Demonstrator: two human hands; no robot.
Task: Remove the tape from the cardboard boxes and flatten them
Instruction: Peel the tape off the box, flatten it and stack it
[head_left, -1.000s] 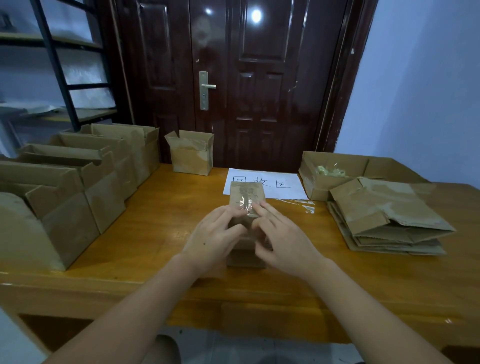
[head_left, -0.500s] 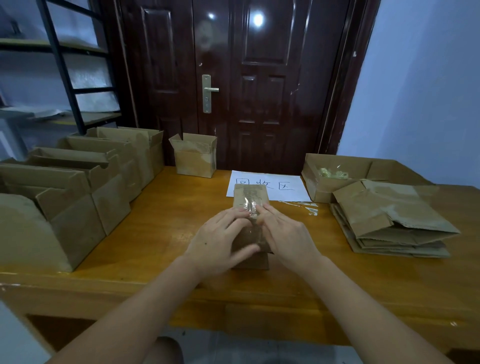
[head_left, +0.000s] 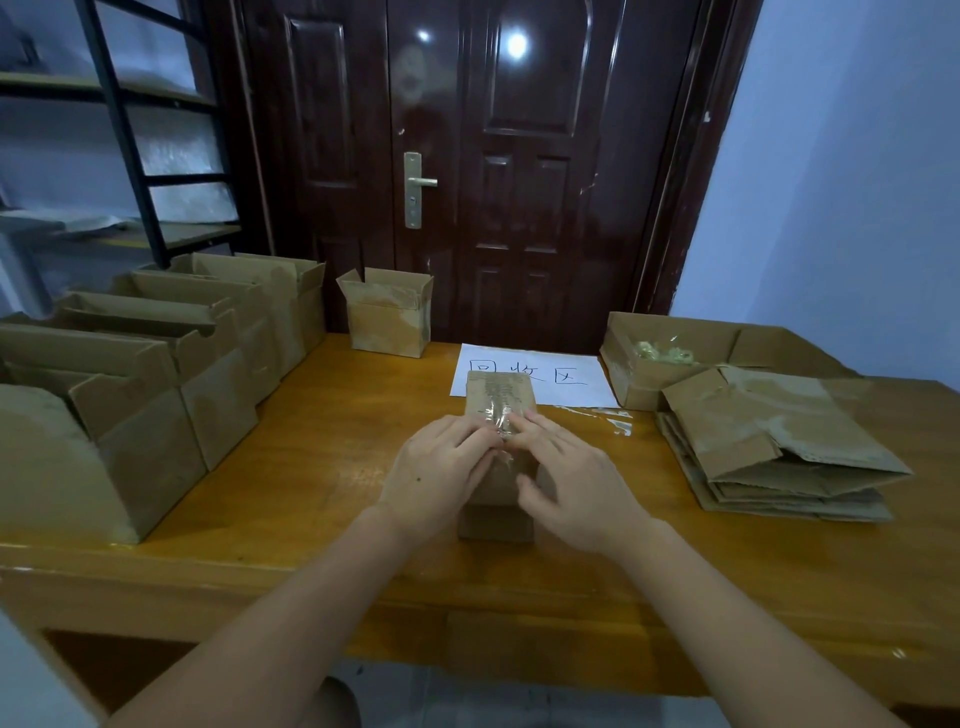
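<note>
A small cardboard box (head_left: 497, 400) stands on the table (head_left: 322, 441), under both hands. The left hand (head_left: 436, 475) and right hand (head_left: 569, 480) rest on its taped top, fingers (head_left: 524, 423) meeting at the clear tape (head_left: 497, 418), seemingly pinching it.

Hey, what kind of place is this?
Probably a small storeroom or packing room: cardboard boxes line a wooden table, flattened boxes are stacked right, and metal shelving stands beside a door.
</note>
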